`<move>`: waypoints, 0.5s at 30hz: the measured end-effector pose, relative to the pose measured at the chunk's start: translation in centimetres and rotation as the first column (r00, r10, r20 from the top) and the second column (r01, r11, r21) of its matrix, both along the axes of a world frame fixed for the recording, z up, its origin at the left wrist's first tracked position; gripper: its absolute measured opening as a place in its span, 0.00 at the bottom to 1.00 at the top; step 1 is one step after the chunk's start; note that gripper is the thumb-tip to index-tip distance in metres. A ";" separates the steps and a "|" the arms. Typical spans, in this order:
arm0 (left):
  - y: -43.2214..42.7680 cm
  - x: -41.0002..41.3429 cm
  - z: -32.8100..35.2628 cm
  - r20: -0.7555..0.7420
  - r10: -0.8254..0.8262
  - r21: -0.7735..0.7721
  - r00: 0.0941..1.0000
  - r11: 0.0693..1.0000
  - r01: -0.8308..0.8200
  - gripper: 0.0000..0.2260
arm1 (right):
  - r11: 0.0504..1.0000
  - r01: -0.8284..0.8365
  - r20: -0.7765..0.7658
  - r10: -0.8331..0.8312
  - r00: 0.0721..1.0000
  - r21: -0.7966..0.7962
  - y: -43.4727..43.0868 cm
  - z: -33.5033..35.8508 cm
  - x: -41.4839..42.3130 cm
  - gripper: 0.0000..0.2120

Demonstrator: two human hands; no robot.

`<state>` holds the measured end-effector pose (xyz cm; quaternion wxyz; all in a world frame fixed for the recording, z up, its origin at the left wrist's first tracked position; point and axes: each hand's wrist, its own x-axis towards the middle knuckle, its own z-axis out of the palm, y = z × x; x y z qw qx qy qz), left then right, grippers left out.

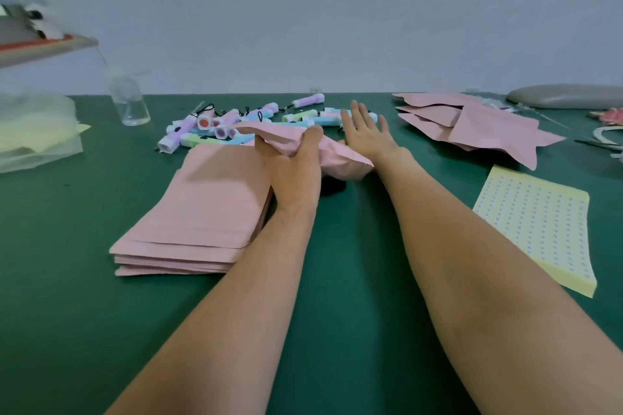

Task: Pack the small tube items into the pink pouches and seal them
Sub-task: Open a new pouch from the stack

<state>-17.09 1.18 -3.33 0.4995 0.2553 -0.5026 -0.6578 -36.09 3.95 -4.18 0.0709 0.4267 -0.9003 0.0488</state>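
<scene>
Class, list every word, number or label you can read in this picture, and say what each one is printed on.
None is legible.
The sticker sheet: rows of tiny marks, too small to read.
The tubes: blurred, no lettering readable.
The pink pouches: plain, no print visible.

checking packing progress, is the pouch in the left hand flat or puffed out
Puffed out: the pink pouch bulges in the left hand grip.

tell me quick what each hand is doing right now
Left hand: grips a pink pouch.
Right hand: open, fingers straight.
</scene>
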 end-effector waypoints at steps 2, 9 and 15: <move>-0.1 -0.1 0.0 0.010 -0.014 -0.001 1.000 1.000 0.014 0.36 | 0.999 -0.048 0.042 0.048 0.998 -0.004 -0.2 0.0 -0.4 0.29; -0.3 -0.2 -0.2 0.013 -0.028 0.031 1.000 0.999 0.028 0.32 | 0.967 -0.016 -0.181 -0.031 0.983 -0.256 -0.1 0.5 -0.1 0.19; -0.7 -0.1 -0.3 -0.005 -0.041 0.060 0.999 0.997 0.041 0.31 | 0.904 0.323 0.035 -0.327 0.945 -0.279 1.1 0.5 0.6 0.13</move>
